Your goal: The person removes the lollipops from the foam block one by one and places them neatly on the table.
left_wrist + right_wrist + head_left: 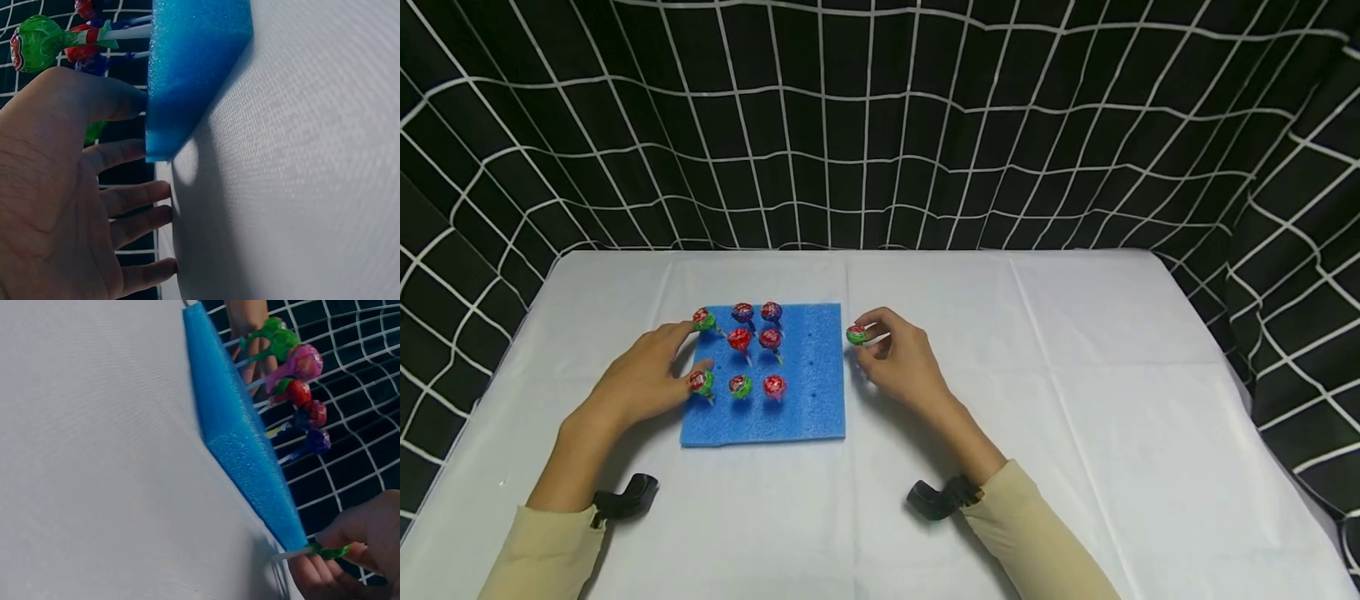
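Several wrapped lollipops stand stick-down in a blue foam block (pixel 820 417), among them a pink lollipop (pixel 774 387), a red lollipop (pixel 739 339) and a purple lollipop (pixel 742 312). At the block's left edge my left hand (pixel 651 375) has its fingers spread; the left wrist view puts thumb and forefinger right at the foam. Close to that thumb stands a green lollipop (pixel 39 44). Just past the right edge, my right hand (pixel 898 354) pinches another green lollipop (pixel 856 335) near its head. In the right wrist view its white stick (pixel 292 554) points away from the fingers, beside the block's corner.
Small holes (pixel 811 363) run down the foam's right side. White cloth (pixel 1060 417) covers the table around the block. A black curtain with a white grid (pixel 895 125) hangs behind the table and along its sides.
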`<state>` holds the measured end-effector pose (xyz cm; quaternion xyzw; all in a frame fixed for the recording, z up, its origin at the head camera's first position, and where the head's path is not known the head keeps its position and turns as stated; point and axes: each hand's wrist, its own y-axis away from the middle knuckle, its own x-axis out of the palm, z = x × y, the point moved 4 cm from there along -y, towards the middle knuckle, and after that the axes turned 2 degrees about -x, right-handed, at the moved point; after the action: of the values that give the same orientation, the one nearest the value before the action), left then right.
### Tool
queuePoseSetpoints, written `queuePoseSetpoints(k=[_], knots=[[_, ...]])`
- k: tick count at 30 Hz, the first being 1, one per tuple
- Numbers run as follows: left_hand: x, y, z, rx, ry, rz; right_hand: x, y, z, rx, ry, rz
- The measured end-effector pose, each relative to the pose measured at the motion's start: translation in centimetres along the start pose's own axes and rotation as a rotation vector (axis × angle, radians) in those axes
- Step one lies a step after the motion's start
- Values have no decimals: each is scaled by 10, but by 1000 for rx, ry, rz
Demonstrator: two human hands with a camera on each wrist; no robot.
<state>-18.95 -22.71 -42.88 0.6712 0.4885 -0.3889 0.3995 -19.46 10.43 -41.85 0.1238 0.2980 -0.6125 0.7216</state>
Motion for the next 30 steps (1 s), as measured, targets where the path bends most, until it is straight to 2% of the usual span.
queuePoseSetpoints(k=[12,23,30], knots=[[2,4,0,-22,5,9,4,5,-10,107,135,1],[-2,1,-1,0,2,-4,3,1,-9,106,187,17],[0,0,1,-10,1,5,-1,5,5,59,263,41]])
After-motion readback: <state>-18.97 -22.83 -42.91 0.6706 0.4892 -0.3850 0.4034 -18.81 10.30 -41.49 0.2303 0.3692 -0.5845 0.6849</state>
